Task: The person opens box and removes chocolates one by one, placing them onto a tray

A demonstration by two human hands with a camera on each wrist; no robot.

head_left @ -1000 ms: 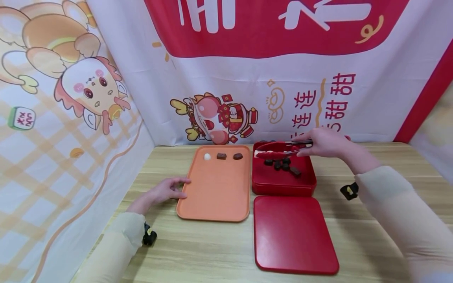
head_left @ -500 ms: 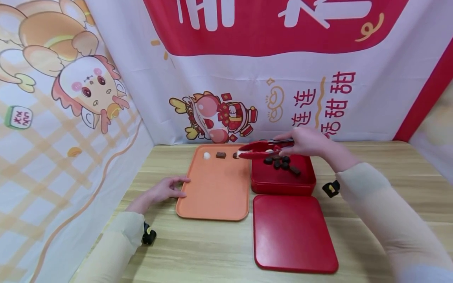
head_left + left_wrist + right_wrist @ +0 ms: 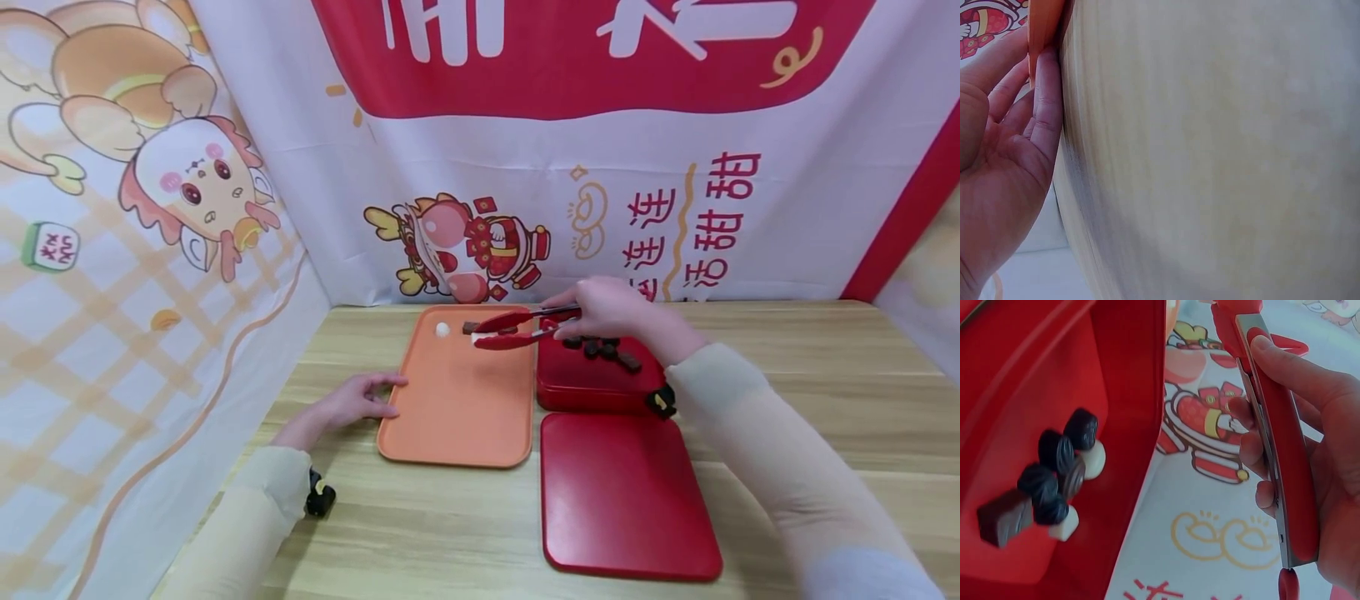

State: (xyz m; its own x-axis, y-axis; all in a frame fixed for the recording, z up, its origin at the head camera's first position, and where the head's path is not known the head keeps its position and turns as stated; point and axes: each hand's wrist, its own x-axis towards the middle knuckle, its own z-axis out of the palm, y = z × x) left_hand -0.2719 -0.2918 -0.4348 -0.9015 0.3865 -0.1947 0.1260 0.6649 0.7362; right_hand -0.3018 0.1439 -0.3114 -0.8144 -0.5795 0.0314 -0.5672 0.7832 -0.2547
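My right hand (image 3: 611, 307) grips red-and-silver tongs (image 3: 504, 342), their red heads hanging over the far part of the orange tray (image 3: 461, 408). A white piece (image 3: 477, 337) shows at the tips of the tongs. Behind them, a brown chocolate (image 3: 469, 327) is partly hidden on the tray, with a white chocolate (image 3: 442, 329) to its left. The fingers of my left hand (image 3: 348, 402) lie fairly straight against the tray's left rim. In the right wrist view, several dark chocolates (image 3: 1050, 450) and white ones sit in the red box (image 3: 1125, 356).
A red lid (image 3: 626, 492) lies flat in front of the red box. Both rest on a wooden table (image 3: 420, 533). A printed cloth backdrop (image 3: 315, 167) stands close behind and at the left side.
My right hand has moved left from over the red box, bringing the tongs and the white piece over the tray. My left hand has stayed at the tray's rim.
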